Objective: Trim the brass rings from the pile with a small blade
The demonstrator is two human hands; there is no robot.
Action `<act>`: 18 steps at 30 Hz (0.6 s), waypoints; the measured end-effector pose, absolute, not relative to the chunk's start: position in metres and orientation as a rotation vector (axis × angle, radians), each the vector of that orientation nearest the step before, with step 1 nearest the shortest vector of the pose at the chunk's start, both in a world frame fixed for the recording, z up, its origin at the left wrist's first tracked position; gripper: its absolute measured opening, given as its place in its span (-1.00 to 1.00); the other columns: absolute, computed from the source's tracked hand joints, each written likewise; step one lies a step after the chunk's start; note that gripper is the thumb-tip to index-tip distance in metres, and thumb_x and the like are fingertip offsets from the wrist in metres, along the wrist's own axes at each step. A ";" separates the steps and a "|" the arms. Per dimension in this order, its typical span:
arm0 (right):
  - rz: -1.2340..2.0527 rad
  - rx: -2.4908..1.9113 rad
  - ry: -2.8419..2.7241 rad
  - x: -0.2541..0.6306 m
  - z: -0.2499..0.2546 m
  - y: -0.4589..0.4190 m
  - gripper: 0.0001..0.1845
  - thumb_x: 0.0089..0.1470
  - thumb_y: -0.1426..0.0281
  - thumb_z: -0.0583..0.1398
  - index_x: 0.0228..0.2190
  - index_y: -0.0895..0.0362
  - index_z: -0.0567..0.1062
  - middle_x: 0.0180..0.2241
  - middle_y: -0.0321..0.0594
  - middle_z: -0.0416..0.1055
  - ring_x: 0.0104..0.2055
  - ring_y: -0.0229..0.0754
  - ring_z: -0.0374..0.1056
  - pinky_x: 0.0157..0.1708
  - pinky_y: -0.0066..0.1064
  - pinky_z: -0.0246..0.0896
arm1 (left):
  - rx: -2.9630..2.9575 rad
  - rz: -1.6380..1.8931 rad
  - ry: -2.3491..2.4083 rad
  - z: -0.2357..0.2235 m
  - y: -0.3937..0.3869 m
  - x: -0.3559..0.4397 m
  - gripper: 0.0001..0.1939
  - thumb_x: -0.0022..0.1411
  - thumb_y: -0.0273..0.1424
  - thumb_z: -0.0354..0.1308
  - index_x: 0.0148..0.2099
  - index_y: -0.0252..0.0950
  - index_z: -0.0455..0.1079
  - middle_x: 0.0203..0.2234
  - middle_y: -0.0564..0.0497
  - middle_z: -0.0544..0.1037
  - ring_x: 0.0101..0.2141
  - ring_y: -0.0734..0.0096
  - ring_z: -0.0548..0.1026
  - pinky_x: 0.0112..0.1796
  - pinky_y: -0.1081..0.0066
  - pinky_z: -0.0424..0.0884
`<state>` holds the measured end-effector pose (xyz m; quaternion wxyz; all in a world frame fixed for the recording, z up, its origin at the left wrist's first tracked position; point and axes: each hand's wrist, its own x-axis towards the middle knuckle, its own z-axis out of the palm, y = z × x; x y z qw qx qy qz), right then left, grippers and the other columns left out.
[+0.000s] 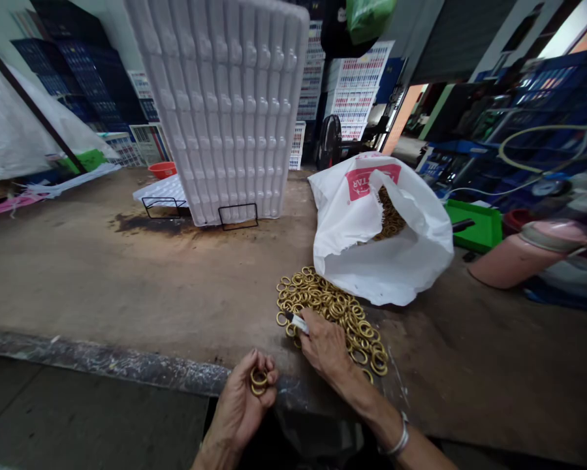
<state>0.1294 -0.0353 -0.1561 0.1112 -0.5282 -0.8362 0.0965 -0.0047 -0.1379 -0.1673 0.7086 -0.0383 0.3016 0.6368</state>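
My left hand [244,398] is palm up at the table's front edge, its fingers curled round a few brass rings [258,381]. A marker pen [298,322] with a white barrel and a dark end points left from my right hand [325,346], which grips it. That hand rests over a loose pile of brass rings [339,307], and its fingertips are partly hidden from view. Just behind the pile lies a white woven sack [347,225] with a torn mouth, more rings showing inside it.
A tall white moulded plastic tray [224,117] stands upright in a black wire holder [238,217] on the wooden table [126,281]. Further back is an orange bowl [162,170]. A green tray [474,225] and a pink cylinder [523,258] are at the right.
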 end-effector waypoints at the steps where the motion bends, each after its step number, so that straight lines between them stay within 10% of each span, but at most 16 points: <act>1: 0.290 -1.512 -2.484 0.124 -0.154 -0.034 -0.80 0.00 0.52 0.06 -0.28 0.10 0.38 -0.33 -0.22 0.44 -0.31 -0.23 0.35 -0.43 -0.44 -0.04 | -0.100 1.412 0.670 -0.168 -0.138 -0.005 -0.78 -0.02 -0.39 0.27 -0.53 -0.38 0.30 -0.54 0.02 0.39 -0.57 0.55 0.31 -0.68 0.61 0.10; 18: 0.245 -1.453 -2.717 0.085 -0.162 -0.023 -0.70 0.04 0.56 -0.04 -0.22 0.22 0.40 -0.31 -0.03 0.43 -0.33 -0.08 0.36 -0.41 -0.33 0.11 | -0.113 1.390 0.735 -0.167 -0.134 -0.004 -0.76 -0.12 -0.42 0.34 -0.49 -0.37 0.31 -0.56 0.06 0.37 -0.58 0.59 0.30 -0.64 0.61 0.15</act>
